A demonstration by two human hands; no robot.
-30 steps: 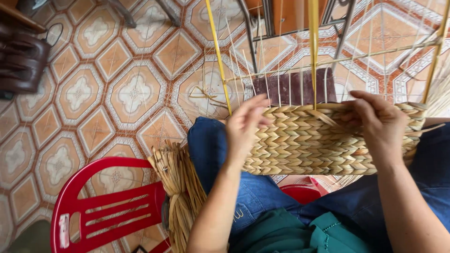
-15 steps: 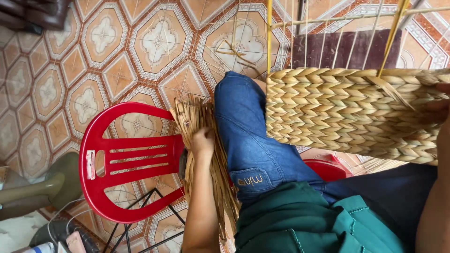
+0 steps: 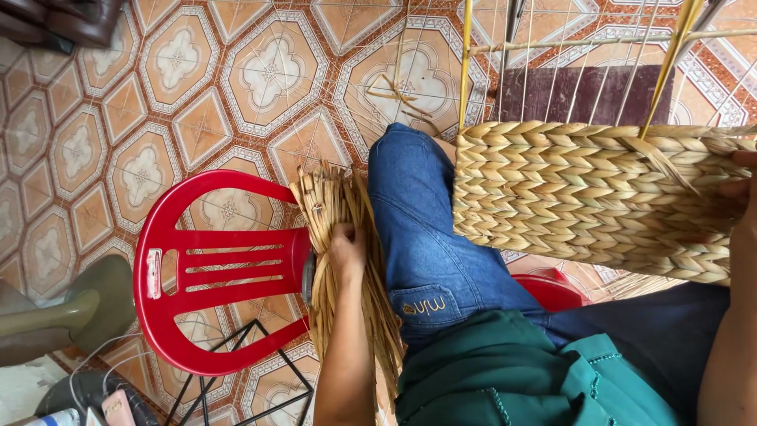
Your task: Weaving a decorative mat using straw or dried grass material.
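Weaving on the straw mat (image 3: 599, 197) looks well underway: many braided rows already form a thick band hanging on the frame's strings (image 3: 552, 79) at the upper right, while bare strings above it suggest more rows remain. The left hand (image 3: 347, 248) reaches down beside the blue-jeaned leg (image 3: 426, 237) and closes its fingers on the bundle of dried straw strands (image 3: 339, 260) lying against the right edge of the red plastic chair (image 3: 205, 276). The right hand (image 3: 741, 197) rests at the mat's right edge, mostly out of view, so its grip cannot be told.
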